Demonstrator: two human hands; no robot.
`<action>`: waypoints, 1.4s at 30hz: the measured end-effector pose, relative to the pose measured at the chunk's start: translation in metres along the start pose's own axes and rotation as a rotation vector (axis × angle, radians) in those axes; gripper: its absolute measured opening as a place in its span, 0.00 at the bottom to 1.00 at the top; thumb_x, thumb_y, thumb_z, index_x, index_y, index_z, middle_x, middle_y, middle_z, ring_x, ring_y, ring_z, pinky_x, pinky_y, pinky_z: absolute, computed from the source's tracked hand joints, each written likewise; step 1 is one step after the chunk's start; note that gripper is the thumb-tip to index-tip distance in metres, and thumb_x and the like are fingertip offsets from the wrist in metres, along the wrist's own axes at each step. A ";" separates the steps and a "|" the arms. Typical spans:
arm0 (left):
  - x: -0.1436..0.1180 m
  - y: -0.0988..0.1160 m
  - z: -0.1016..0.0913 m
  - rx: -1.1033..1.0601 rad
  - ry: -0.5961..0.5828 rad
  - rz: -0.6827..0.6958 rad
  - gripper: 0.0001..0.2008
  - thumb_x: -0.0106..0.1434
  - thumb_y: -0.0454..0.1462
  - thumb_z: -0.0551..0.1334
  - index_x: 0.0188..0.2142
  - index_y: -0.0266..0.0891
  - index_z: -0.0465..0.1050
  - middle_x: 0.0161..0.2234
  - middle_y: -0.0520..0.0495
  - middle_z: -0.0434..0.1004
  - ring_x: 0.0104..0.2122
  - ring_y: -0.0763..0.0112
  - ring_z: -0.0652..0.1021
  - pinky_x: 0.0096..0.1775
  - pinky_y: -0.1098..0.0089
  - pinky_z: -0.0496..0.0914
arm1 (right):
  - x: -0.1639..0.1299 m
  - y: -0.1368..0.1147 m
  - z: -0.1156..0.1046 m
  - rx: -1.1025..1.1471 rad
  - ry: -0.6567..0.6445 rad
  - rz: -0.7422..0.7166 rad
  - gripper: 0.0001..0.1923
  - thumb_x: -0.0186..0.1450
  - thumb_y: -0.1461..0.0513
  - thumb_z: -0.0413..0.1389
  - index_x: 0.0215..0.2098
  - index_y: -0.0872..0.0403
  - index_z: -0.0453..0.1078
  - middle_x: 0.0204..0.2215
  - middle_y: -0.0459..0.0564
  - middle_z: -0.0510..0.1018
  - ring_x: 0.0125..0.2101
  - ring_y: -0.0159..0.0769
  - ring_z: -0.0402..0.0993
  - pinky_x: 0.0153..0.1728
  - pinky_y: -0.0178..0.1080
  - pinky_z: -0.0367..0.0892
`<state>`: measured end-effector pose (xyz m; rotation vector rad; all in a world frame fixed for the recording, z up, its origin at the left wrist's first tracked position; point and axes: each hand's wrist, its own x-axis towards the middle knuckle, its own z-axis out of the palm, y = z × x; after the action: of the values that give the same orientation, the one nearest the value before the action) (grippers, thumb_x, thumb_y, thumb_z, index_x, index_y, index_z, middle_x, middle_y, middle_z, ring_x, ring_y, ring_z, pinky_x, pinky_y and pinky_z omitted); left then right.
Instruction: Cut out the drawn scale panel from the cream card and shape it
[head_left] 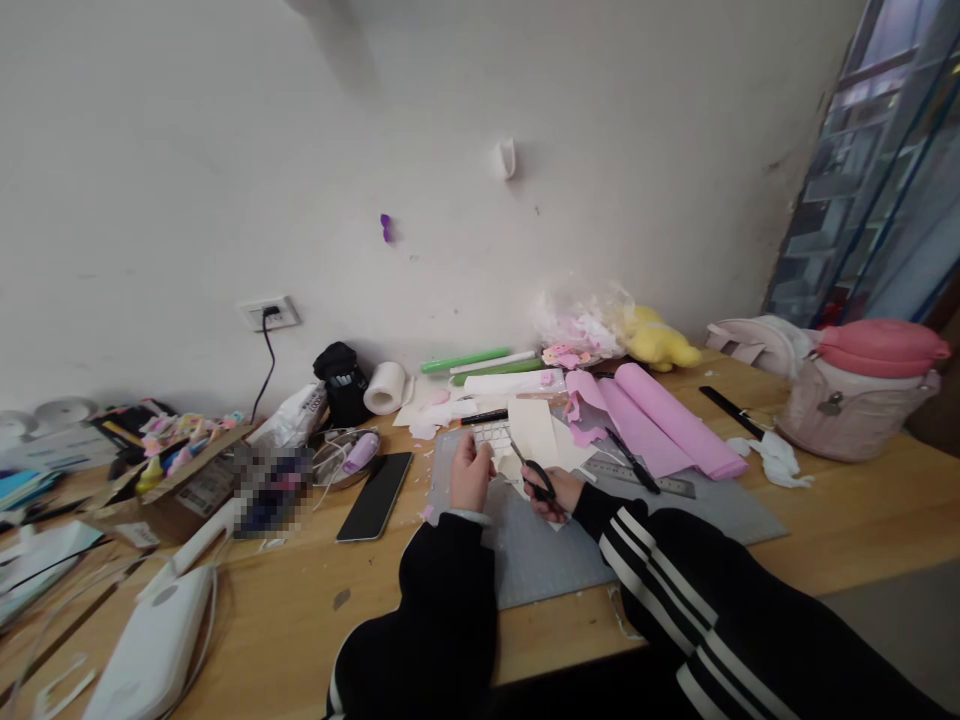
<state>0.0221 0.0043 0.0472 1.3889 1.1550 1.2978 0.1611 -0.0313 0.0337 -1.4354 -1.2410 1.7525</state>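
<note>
Black-handled scissors (545, 479) sit in the right hand (559, 492), its fingers closed around the grips, above a grey mat (555, 565) on the wooden surface (300, 610). The left hand (471, 475) is curled just beside cream paper (532, 430) near the blades; whether it pinches a piece, I cannot tell.

To the left, an open cardboard box (199, 490) holds small colourful pieces (178, 445). Nearer, a round dish (328, 468) contains a purple item (361, 453), with a phone (375, 497) just beside it. A black pouch (341, 388) stands by a white roll (386, 388), its contents hidden.

Against the wall, a clear bag (559, 312) holds pink pieces (596, 332) beside a yellow plush (660, 342). Far right, a pink bag (836, 410) stands beneath a red-pink lid (885, 347), its inside out of sight.
</note>
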 end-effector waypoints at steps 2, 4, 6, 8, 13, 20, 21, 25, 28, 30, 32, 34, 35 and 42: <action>0.000 0.000 -0.001 -0.003 0.007 0.004 0.09 0.62 0.37 0.55 0.39 0.34 0.67 0.32 0.49 0.72 0.25 0.75 0.73 0.26 0.71 0.70 | -0.003 -0.001 0.001 -0.005 0.008 -0.006 0.17 0.65 0.53 0.45 0.33 0.59 0.65 0.18 0.39 0.66 0.13 0.20 0.57 0.13 0.27 0.56; 0.001 -0.001 -0.002 -0.008 0.016 0.007 0.09 0.62 0.37 0.55 0.40 0.34 0.67 0.32 0.49 0.72 0.25 0.75 0.73 0.26 0.71 0.70 | -0.006 -0.003 0.003 -0.009 0.010 -0.011 0.17 0.65 0.53 0.45 0.32 0.59 0.65 0.17 0.38 0.64 0.12 0.19 0.56 0.12 0.26 0.54; 0.001 -0.002 -0.002 -0.014 0.025 0.008 0.10 0.62 0.38 0.55 0.40 0.34 0.67 0.33 0.49 0.72 0.26 0.75 0.73 0.26 0.71 0.70 | -0.007 -0.003 0.003 -0.012 0.008 -0.017 0.17 0.65 0.53 0.44 0.31 0.59 0.65 0.16 0.38 0.64 0.11 0.19 0.55 0.11 0.26 0.54; 0.002 -0.002 -0.002 -0.019 0.033 0.007 0.10 0.62 0.38 0.55 0.40 0.34 0.67 0.33 0.49 0.72 0.26 0.75 0.73 0.27 0.70 0.70 | -0.007 -0.003 0.004 -0.014 0.003 -0.024 0.17 0.65 0.53 0.44 0.31 0.59 0.65 0.16 0.38 0.64 0.11 0.19 0.54 0.11 0.26 0.53; 0.004 -0.005 -0.002 -0.015 0.054 0.003 0.10 0.62 0.38 0.55 0.40 0.35 0.67 0.32 0.49 0.72 0.25 0.76 0.73 0.26 0.71 0.70 | -0.009 -0.003 0.004 -0.018 0.008 -0.032 0.17 0.65 0.54 0.45 0.31 0.59 0.65 0.16 0.37 0.63 0.10 0.18 0.54 0.10 0.25 0.52; 0.002 -0.003 -0.001 0.001 0.000 -0.015 0.11 0.62 0.38 0.55 0.42 0.34 0.66 0.35 0.48 0.72 0.28 0.73 0.74 0.29 0.69 0.71 | -0.006 -0.003 0.004 0.007 0.040 -0.028 0.17 0.65 0.54 0.45 0.32 0.59 0.65 0.17 0.38 0.64 0.11 0.19 0.55 0.11 0.26 0.54; 0.001 -0.002 0.000 0.007 -0.020 -0.022 0.11 0.62 0.38 0.55 0.42 0.34 0.66 0.35 0.48 0.72 0.28 0.73 0.74 0.29 0.68 0.71 | -0.005 -0.002 0.003 0.014 0.046 -0.032 0.17 0.65 0.54 0.45 0.33 0.59 0.65 0.18 0.39 0.65 0.12 0.19 0.56 0.11 0.26 0.54; -0.001 -0.001 0.004 0.041 -0.106 -0.062 0.10 0.62 0.37 0.56 0.41 0.34 0.67 0.34 0.48 0.72 0.28 0.74 0.74 0.28 0.69 0.71 | 0.000 -0.001 0.002 0.035 0.077 -0.046 0.17 0.65 0.53 0.44 0.34 0.59 0.65 0.19 0.40 0.66 0.13 0.20 0.58 0.13 0.26 0.57; -0.001 -0.001 0.006 0.064 -0.163 -0.092 0.09 0.61 0.37 0.56 0.40 0.34 0.67 0.33 0.49 0.72 0.27 0.75 0.74 0.27 0.70 0.70 | 0.002 0.000 0.001 0.038 0.096 -0.051 0.17 0.65 0.53 0.44 0.35 0.59 0.65 0.20 0.40 0.67 0.13 0.20 0.59 0.13 0.27 0.57; 0.000 -0.001 0.006 0.076 -0.190 -0.105 0.09 0.62 0.37 0.56 0.40 0.34 0.67 0.33 0.49 0.72 0.26 0.75 0.73 0.26 0.71 0.70 | 0.003 0.000 0.001 0.036 0.105 -0.056 0.17 0.65 0.53 0.44 0.35 0.59 0.65 0.19 0.40 0.66 0.13 0.20 0.58 0.13 0.26 0.57; 0.000 -0.001 0.006 0.089 -0.210 -0.114 0.09 0.62 0.37 0.56 0.40 0.34 0.67 0.33 0.49 0.72 0.26 0.75 0.73 0.26 0.71 0.70 | 0.002 0.000 0.001 0.033 0.109 -0.061 0.18 0.65 0.53 0.44 0.34 0.59 0.65 0.19 0.40 0.66 0.13 0.20 0.58 0.12 0.26 0.56; 0.000 -0.001 0.006 0.103 -0.226 -0.122 0.10 0.62 0.37 0.56 0.40 0.34 0.67 0.33 0.49 0.72 0.26 0.75 0.74 0.27 0.70 0.70 | 0.002 0.000 0.002 0.030 0.113 -0.066 0.18 0.65 0.53 0.44 0.34 0.59 0.65 0.19 0.40 0.66 0.13 0.20 0.58 0.12 0.26 0.56; -0.001 -0.001 0.006 0.110 -0.234 -0.125 0.10 0.62 0.37 0.56 0.41 0.34 0.67 0.34 0.49 0.72 0.27 0.74 0.74 0.27 0.70 0.70 | 0.002 -0.001 0.002 0.027 0.115 -0.070 0.18 0.65 0.53 0.44 0.34 0.59 0.65 0.19 0.40 0.66 0.13 0.20 0.58 0.12 0.26 0.56; -0.001 0.000 0.006 0.127 -0.268 -0.130 0.09 0.61 0.37 0.56 0.40 0.34 0.67 0.33 0.49 0.72 0.27 0.74 0.74 0.27 0.70 0.71 | 0.002 0.000 0.002 -0.002 0.129 -0.083 0.15 0.65 0.55 0.45 0.34 0.59 0.65 0.18 0.39 0.66 0.12 0.19 0.57 0.12 0.26 0.56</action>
<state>0.0280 0.0030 0.0462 1.5019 1.1376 0.9288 0.1588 -0.0298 0.0331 -1.4525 -1.2174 1.5785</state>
